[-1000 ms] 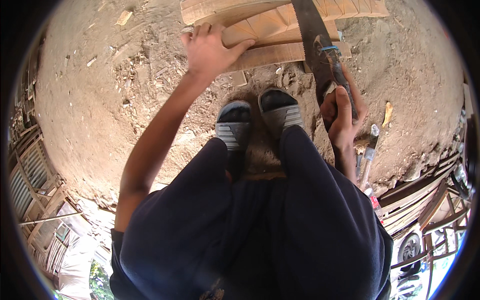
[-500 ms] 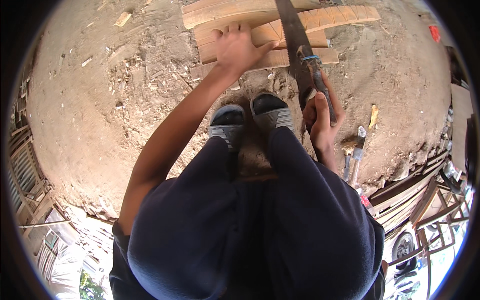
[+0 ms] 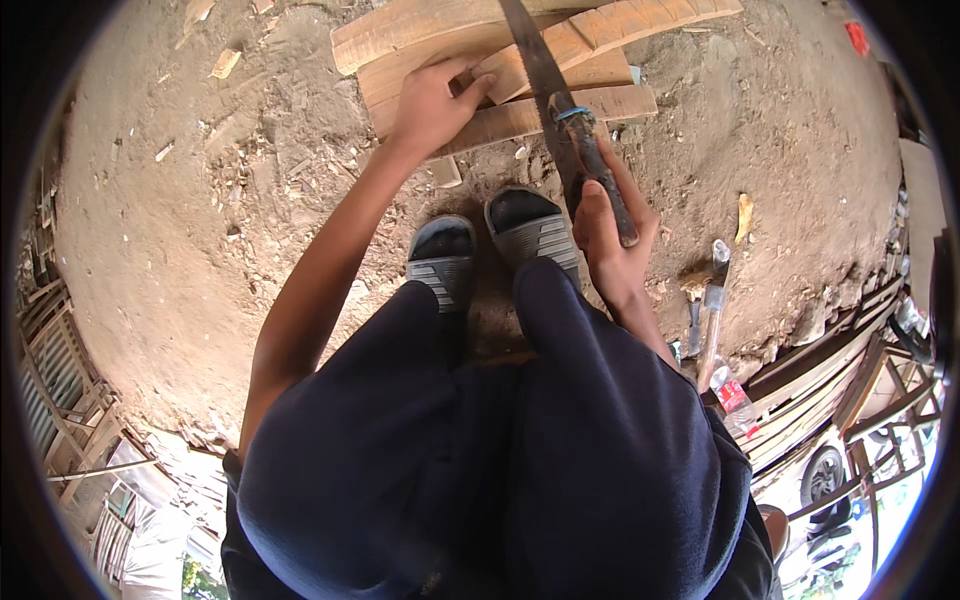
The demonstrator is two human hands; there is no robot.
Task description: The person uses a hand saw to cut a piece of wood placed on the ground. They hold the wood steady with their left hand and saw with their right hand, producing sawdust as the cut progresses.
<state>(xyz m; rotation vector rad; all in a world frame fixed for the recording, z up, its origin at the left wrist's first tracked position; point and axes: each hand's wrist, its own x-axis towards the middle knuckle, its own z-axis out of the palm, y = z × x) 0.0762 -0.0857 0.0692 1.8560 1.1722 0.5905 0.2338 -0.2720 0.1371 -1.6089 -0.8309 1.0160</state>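
My right hand (image 3: pixel 618 225) is wrapped round the dark handle of a handsaw (image 3: pixel 538 62), which has a blue band where handle meets blade. The blade points away from me and crosses over a curved wooden piece (image 3: pixel 625 32) with a row of crosswise cuts or marks along it. At the near left end of that piece, my left hand (image 3: pixel 437 105) has its fingers bent and its thumb against the wood. Beneath lie flat wooden boards (image 3: pixel 430 32) and a narrower board (image 3: pixel 560 112) on the near side. The blade's far tip is outside the picture.
My sandalled feet (image 3: pixel 440 250) stand just short of the boards on dirt strewn with chips. A small wood block (image 3: pixel 446 172) lies by them. To the right are a wooden-handled tool (image 3: pixel 712 310) and a plastic bottle (image 3: pixel 735 395). Stacked planks (image 3: pixel 815 345) line the right side.
My left hand has gone from lying spread on the wood to bending round the curved piece's end. The saw stays in my right hand. The whole view has shifted slightly.
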